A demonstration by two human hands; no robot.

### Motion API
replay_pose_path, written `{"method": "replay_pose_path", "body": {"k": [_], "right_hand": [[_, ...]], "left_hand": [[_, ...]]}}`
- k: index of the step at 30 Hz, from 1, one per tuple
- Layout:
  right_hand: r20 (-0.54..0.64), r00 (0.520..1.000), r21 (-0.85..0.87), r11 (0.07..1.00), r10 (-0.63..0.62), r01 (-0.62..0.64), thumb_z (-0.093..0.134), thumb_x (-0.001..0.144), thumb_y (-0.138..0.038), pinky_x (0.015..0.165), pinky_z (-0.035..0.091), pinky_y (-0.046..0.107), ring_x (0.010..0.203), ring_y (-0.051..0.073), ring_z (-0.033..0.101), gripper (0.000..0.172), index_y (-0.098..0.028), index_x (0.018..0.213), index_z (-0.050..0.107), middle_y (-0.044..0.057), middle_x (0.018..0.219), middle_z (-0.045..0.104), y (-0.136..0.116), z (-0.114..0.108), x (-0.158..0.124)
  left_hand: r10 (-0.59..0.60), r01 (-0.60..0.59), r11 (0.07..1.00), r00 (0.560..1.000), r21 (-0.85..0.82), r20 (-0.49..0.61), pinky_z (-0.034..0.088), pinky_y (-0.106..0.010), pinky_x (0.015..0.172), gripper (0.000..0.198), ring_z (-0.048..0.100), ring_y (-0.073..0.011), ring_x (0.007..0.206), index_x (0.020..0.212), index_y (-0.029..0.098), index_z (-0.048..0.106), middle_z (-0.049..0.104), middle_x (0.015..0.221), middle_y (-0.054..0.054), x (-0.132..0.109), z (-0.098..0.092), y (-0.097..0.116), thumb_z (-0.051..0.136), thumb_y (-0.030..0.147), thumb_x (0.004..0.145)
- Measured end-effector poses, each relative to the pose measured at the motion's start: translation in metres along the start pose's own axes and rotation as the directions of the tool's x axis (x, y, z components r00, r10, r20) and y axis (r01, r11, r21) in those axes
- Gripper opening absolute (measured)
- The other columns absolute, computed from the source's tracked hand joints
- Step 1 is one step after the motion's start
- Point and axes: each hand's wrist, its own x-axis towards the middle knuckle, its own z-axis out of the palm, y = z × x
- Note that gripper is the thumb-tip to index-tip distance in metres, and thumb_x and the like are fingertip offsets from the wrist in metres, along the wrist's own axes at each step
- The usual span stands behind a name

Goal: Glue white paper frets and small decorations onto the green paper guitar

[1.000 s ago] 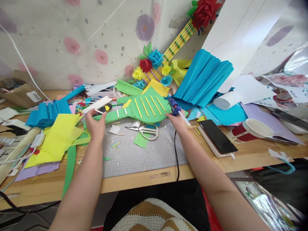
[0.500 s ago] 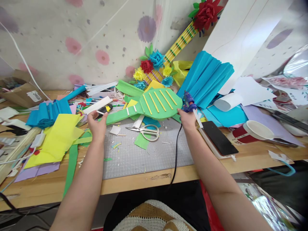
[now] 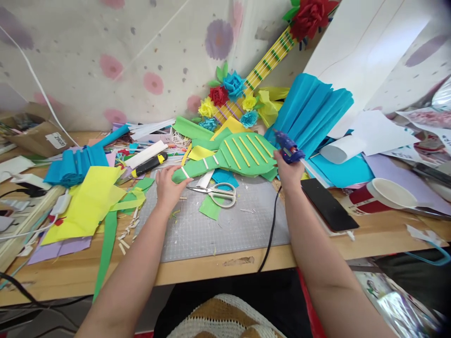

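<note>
A green paper guitar shape (image 3: 243,162) lies in front of me, with yellow strips across its body and short white strips on its neck. At the neck's left end, my left hand (image 3: 171,188) pinches a white strip (image 3: 186,172) against the green surface. My right hand (image 3: 291,176) is closed around a purple glue gun (image 3: 289,148), its fingertips by the guitar's right edge. A white glue stick (image 3: 315,172) sticks out of the gun's back. Scissors (image 3: 225,195) with pale handles lie just below the guitar.
Under the scissors is a grey cutting mat (image 3: 225,234). A decorated yellow guitar (image 3: 262,70) leans on the wall. To the right are blue pleated paper (image 3: 310,112), a phone (image 3: 329,204) and a paper cup (image 3: 366,199). On the left lie a utility knife (image 3: 150,164) and yellow paper (image 3: 84,202).
My left hand has moved right and brought the white strip onto the guitar's neck. My right hand still holds the glue gun. The view has shifted slightly, uncovering the utility knife.
</note>
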Motion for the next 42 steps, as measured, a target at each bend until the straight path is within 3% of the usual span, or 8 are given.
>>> {"method": "replay_pose_path", "body": {"k": [2,5,7,10,19,29,34,42], "right_hand": [[0.260,0.965,0.042,0.999,0.010,-0.022,0.068,0.062,-0.049,0.045,0.042,0.025,0.049,0.010,0.049,0.038,-0.017,0.079,0.059,0.000,0.064,0.059,-0.015,0.008,-0.015],[0.712,0.701,0.059,0.990,0.047,-0.127,0.067,0.065,-0.051,0.037,0.033,0.022,0.040,0.006,0.040,0.035,-0.017,0.067,0.058,-0.003,0.049,0.051,-0.028,0.027,-0.039],[0.822,0.566,0.032,0.988,0.060,-0.151,0.066,0.066,-0.054,0.037,0.032,0.022,0.040,0.006,0.039,0.038,-0.016,0.065,0.058,-0.004,0.046,0.048,-0.029,0.040,-0.052],[0.868,0.489,-0.018,0.988,0.093,-0.156,0.067,0.064,-0.055,0.042,0.036,0.023,0.044,0.008,0.043,0.039,-0.016,0.063,0.058,-0.003,0.049,0.050,-0.021,0.052,-0.065],[0.852,0.506,-0.057,0.985,0.131,-0.160,0.070,0.060,-0.053,0.045,0.040,0.023,0.048,0.009,0.047,0.041,-0.017,0.078,0.062,-0.002,0.055,0.055,-0.007,0.046,-0.075],[0.736,0.667,0.038,0.976,0.116,-0.213,0.066,0.064,-0.057,0.051,0.042,0.029,0.046,0.011,0.045,0.039,-0.019,0.059,0.057,-0.001,0.048,0.050,-0.003,0.053,-0.076],[0.762,0.633,-0.001,0.977,0.138,-0.213,0.068,0.063,-0.054,0.056,0.045,0.032,0.049,0.013,0.049,0.037,-0.018,0.063,0.060,-0.001,0.050,0.053,-0.003,0.052,-0.076],[0.834,0.547,-0.014,0.992,0.079,-0.122,0.073,0.058,-0.047,0.078,0.049,0.034,0.081,0.019,0.062,0.045,-0.017,0.091,0.066,0.004,0.089,0.068,-0.003,0.050,-0.078]], "left_hand": [[0.051,-0.050,0.998,0.997,-0.027,0.051,0.038,-0.041,0.096,0.043,0.054,-0.0243,0.103,0.098,0.021,0.063,0.058,0.101,-0.007,-0.001,0.001,0.002,0.076,0.036,0.060],[0.091,-0.080,0.993,0.986,-0.083,0.138,0.039,-0.039,0.095,0.043,0.054,-0.0234,0.105,0.102,0.022,0.063,0.058,0.105,-0.007,-0.003,0.003,0.002,0.074,0.037,0.063],[0.108,-0.091,0.991,0.976,-0.094,0.190,0.038,-0.040,0.096,0.044,0.053,-0.0240,0.107,0.103,0.022,0.064,0.059,0.107,-0.007,-0.004,0.004,0.001,0.074,0.038,0.063],[0.121,-0.105,0.992,0.959,-0.076,0.257,0.035,-0.042,0.098,0.046,0.051,-0.0256,0.109,0.102,0.023,0.065,0.060,0.107,-0.007,-0.004,0.005,0.000,0.076,0.040,0.060],[0.109,-0.085,0.992,0.945,-0.091,0.309,0.034,-0.041,0.100,0.046,0.051,-0.0251,0.110,0.100,0.023,0.065,0.061,0.108,-0.006,-0.005,0.001,0.009,0.077,0.039,0.058],[-0.058,0.165,0.950,0.927,-0.265,0.370,0.048,-0.031,0.080,0.048,0.060,-0.0145,0.080,0.111,0.021,0.054,0.064,0.087,-0.001,-0.011,0.009,0.013,0.069,0.025,0.066],[-0.087,0.190,0.951,0.920,-0.243,0.382,0.049,-0.031,0.075,0.055,0.060,-0.0154,0.077,0.111,0.020,0.057,0.064,0.084,-0.002,-0.012,0.011,0.013,0.074,0.031,0.060],[-0.032,0.164,0.951,0.895,-0.262,0.444,0.049,-0.033,0.078,0.056,0.061,-0.0156,0.075,0.111,0.019,0.059,0.066,0.086,-0.003,-0.013,0.010,0.017,0.075,0.031,0.059]]}}
